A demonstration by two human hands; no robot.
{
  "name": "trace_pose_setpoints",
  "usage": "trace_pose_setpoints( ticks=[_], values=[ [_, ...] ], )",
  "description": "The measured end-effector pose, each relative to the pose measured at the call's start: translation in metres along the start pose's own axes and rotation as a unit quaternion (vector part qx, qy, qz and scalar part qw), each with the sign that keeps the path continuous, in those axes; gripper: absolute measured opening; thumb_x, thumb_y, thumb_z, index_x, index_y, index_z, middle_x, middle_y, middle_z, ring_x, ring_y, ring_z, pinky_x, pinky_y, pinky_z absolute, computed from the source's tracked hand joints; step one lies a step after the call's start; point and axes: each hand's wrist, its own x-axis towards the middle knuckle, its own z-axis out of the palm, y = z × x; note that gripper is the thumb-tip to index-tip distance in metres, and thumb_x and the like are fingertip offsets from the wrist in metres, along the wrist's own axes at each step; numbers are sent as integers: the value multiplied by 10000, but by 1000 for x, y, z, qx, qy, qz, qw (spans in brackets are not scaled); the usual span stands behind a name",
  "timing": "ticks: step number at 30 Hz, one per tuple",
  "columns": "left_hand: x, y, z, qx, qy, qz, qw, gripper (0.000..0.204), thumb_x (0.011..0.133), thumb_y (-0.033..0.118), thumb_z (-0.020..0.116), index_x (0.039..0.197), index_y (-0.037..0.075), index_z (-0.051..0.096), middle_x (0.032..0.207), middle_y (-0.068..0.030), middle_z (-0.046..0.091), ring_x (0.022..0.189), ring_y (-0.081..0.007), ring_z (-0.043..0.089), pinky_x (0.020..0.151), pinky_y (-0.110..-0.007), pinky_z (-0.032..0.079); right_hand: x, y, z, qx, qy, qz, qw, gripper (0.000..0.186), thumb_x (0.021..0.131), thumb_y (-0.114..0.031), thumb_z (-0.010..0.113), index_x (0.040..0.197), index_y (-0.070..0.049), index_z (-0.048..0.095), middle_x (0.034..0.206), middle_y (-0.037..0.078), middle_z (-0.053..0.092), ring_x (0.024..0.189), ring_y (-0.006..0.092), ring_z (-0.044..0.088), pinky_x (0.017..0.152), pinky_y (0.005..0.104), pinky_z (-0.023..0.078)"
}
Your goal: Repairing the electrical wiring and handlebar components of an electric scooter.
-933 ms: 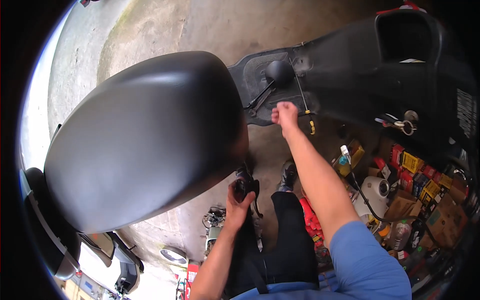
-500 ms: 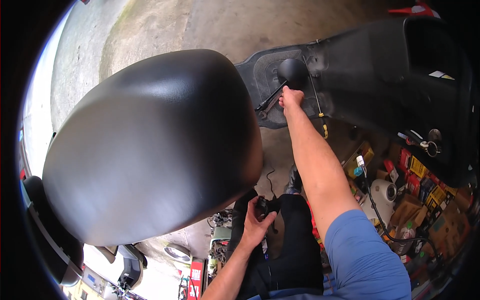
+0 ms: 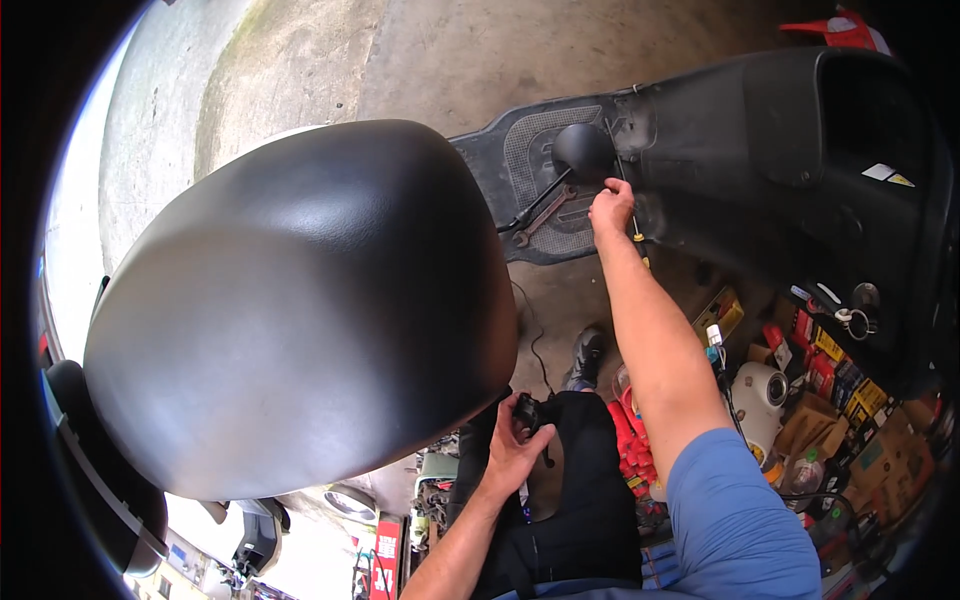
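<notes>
My left hand [image 3: 515,450] is closed around a small black part [image 3: 530,408] below the front edge of the black scooter seat [image 3: 300,280], above my dark trousers. On the scooter's ribbed footboard [image 3: 526,180] lie a round black mirror [image 3: 583,150] with a black stem, a rusty open-ended wrench [image 3: 548,212] and a long screwdriver [image 3: 639,240] with a yellow-and-black handle. My right hand [image 3: 611,208] reaches onto the footboard just below the mirror, fingers curled together at the screwdriver's shaft; what is between them is hidden.
The scooter's black front body [image 3: 720,130] extends rightwards, with keys [image 3: 855,320] hanging from it. Boxes [image 3: 860,400], a white cylindrical object [image 3: 760,385] and red items [image 3: 630,450] crowd the lower right. A shoe [image 3: 585,355] and cable are on the concrete floor [image 3: 380,60].
My right hand has reached forward onto the footboard, then shifted right from beside the wrench to the screwdriver's shaft. The view has shifted slightly; my left hand still holds the black part.
</notes>
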Motion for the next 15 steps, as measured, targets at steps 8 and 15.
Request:
trace_pose_setpoints(
  ticks=[8, 15],
  values=[
    [1, 5, 5, -12, -9, -24, 1000, 619, 793, 83, 721, 1307, 50, 376, 1069, -74, 544, 933, -110, 563, 806, -264, 493, 0, -39, -21, -53, -97, -47, 993, 140, 821, -89, 608, 949, -41, 638, 936, 152, 676, 900, 303, 647, 818, 381, 487],
    [2, 8, 4, -20, -7, -24, 999, 617, 798, 68, 712, 1310, 45, 368, 1113, -92, 524, 967, -133, 570, 841, -269, 487, -10, -56, -11, -152, -35, -85, 984, 161, 786, -170, 659, 807, -11, 641, 863, 200, 675, 829, 365, 652, 767, 418, 504]
  ],
)
